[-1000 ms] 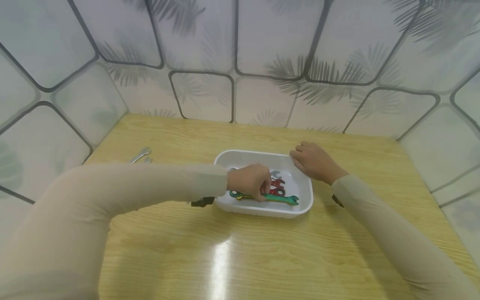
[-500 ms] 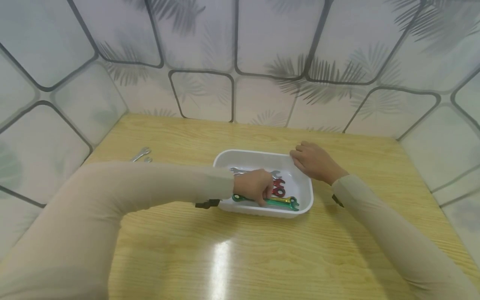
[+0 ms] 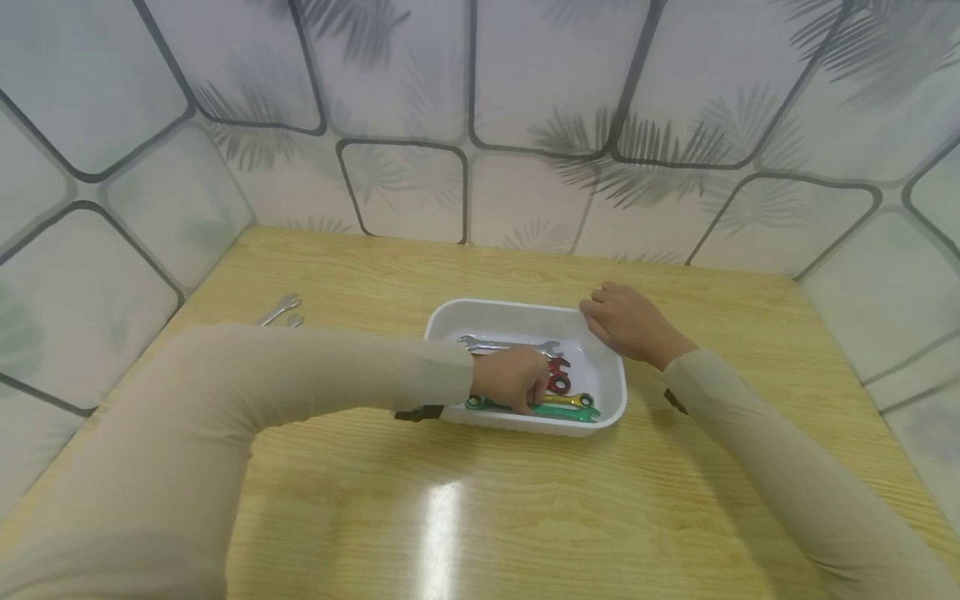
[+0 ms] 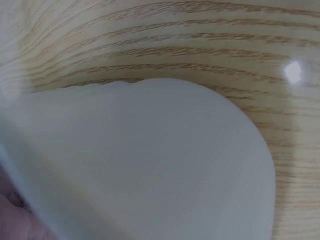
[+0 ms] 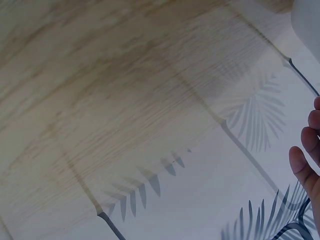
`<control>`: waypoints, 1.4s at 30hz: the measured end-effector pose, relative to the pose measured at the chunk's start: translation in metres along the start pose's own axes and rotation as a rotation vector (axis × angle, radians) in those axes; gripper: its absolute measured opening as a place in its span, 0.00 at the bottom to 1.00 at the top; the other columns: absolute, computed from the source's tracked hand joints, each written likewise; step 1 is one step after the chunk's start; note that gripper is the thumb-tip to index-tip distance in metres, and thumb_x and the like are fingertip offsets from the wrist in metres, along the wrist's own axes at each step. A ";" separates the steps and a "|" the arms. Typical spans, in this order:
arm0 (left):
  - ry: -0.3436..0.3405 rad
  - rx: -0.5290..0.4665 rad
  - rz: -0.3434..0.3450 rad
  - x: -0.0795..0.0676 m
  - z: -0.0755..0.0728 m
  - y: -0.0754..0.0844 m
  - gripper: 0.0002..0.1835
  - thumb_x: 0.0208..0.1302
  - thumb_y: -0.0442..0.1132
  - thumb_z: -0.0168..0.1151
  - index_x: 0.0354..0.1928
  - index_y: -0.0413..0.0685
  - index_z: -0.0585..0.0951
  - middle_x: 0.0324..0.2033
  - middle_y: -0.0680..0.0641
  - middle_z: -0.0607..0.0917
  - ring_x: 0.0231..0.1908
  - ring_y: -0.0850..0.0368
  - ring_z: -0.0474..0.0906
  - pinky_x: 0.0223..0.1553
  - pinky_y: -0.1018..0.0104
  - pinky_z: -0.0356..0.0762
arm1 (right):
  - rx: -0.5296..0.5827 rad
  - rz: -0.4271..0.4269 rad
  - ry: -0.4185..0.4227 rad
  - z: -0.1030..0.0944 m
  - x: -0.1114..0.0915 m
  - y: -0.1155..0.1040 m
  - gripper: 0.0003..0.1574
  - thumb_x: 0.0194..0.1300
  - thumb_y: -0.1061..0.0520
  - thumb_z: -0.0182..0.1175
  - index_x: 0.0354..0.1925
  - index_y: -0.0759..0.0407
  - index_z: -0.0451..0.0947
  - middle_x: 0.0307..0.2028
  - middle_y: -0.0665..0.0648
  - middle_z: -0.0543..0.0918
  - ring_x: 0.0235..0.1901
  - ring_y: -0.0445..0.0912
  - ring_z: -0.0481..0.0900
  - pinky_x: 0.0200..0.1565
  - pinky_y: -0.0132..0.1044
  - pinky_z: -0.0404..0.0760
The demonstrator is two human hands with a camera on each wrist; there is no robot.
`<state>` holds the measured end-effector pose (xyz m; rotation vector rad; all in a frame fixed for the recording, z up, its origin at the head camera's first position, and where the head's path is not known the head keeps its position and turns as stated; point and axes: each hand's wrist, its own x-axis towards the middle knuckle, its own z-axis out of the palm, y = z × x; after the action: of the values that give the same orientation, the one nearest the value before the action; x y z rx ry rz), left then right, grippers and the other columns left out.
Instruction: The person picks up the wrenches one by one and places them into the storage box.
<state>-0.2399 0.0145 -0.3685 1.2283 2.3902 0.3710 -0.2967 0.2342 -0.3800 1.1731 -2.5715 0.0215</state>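
Note:
My left hand [image 3: 512, 379] reaches into a white plastic tray [image 3: 600, 404], its thumb and fingers pinching a green combination wrench [image 3: 566, 412] along the front wall. A gold wrench [image 3: 558, 400] lies right beside the green one. Behind them are red wrenches [image 3: 558, 365], partly covered by the hand, and silver wrenches [image 3: 498, 343] near the back. At the tray's back right corner, my right hand [image 3: 626, 321] holds the rim with bent fingers. The left wrist view is mostly filled by the outer tray wall [image 4: 165, 155]; in the right wrist view several fingertips [image 5: 298, 161] show.
Two silver wrenches [image 3: 280, 308] lie on the wooden table [image 3: 525, 517] at the back left, partly behind the left sleeve [image 3: 337, 371]. A patterned wall covering [image 3: 525, 200] borders the table behind and on both sides.
The green wrench has come down toward the tray's front wall, uncovering the gold one. My left hand has shifted slightly right and forward, and more silver wrench shows. The right hand stays put.

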 end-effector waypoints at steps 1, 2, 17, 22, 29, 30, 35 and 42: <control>0.003 0.008 0.005 0.000 0.001 0.000 0.08 0.47 0.37 0.73 0.29 0.42 0.85 0.29 0.48 0.87 0.29 0.63 0.77 0.33 0.78 0.73 | -0.001 0.000 0.002 0.000 0.000 0.000 0.10 0.64 0.59 0.48 0.26 0.58 0.70 0.20 0.54 0.69 0.24 0.47 0.63 0.30 0.38 0.66; 0.004 0.013 0.006 0.000 0.001 0.000 0.08 0.46 0.37 0.73 0.29 0.42 0.85 0.29 0.48 0.86 0.30 0.63 0.77 0.33 0.78 0.73 | -0.001 0.001 0.004 0.000 0.000 0.000 0.10 0.64 0.59 0.48 0.26 0.58 0.70 0.20 0.54 0.69 0.24 0.47 0.63 0.30 0.38 0.66; -0.014 0.004 -0.027 -0.005 0.001 -0.002 0.09 0.49 0.37 0.71 0.33 0.42 0.84 0.34 0.48 0.84 0.35 0.60 0.77 0.39 0.74 0.75 | -0.007 0.040 -0.043 -0.003 0.002 0.000 0.09 0.65 0.57 0.49 0.30 0.59 0.74 0.23 0.55 0.73 0.27 0.48 0.66 0.33 0.39 0.70; -0.028 0.007 -0.033 -0.006 -0.003 -0.004 0.10 0.49 0.38 0.72 0.35 0.45 0.84 0.34 0.50 0.85 0.35 0.62 0.77 0.39 0.76 0.75 | -0.008 0.034 -0.041 -0.003 0.003 -0.001 0.09 0.65 0.58 0.49 0.30 0.59 0.73 0.22 0.55 0.73 0.26 0.48 0.66 0.32 0.39 0.69; -0.075 0.039 -0.052 -0.012 -0.029 -0.003 0.15 0.50 0.40 0.71 0.42 0.46 0.83 0.38 0.50 0.85 0.39 0.61 0.78 0.42 0.74 0.76 | -0.009 0.050 -0.064 -0.005 0.003 -0.002 0.09 0.65 0.58 0.49 0.30 0.58 0.73 0.23 0.55 0.74 0.27 0.48 0.67 0.33 0.39 0.71; -0.074 0.041 -0.060 -0.013 -0.033 -0.003 0.16 0.51 0.41 0.71 0.43 0.46 0.82 0.38 0.50 0.84 0.39 0.61 0.78 0.43 0.73 0.76 | -0.009 0.051 -0.065 -0.005 0.003 -0.003 0.09 0.65 0.58 0.49 0.30 0.59 0.73 0.23 0.55 0.74 0.27 0.48 0.67 0.33 0.40 0.71; -0.072 0.032 -0.088 -0.026 -0.057 -0.005 0.20 0.54 0.43 0.69 0.49 0.49 0.80 0.41 0.51 0.83 0.41 0.61 0.77 0.46 0.71 0.76 | -0.002 0.051 -0.060 -0.003 0.003 -0.003 0.09 0.65 0.58 0.49 0.29 0.58 0.73 0.23 0.55 0.73 0.27 0.48 0.67 0.33 0.40 0.70; 0.035 -0.073 -0.026 -0.068 -0.093 -0.008 0.19 0.56 0.39 0.66 0.51 0.45 0.79 0.44 0.46 0.84 0.45 0.54 0.80 0.48 0.68 0.78 | 0.006 0.050 -0.048 -0.001 0.001 -0.003 0.09 0.65 0.57 0.49 0.29 0.58 0.72 0.23 0.55 0.73 0.27 0.49 0.67 0.34 0.40 0.71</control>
<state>-0.2552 -0.0490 -0.2739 1.1662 2.3975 0.4703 -0.2947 0.2320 -0.3794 1.1244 -2.6444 0.0126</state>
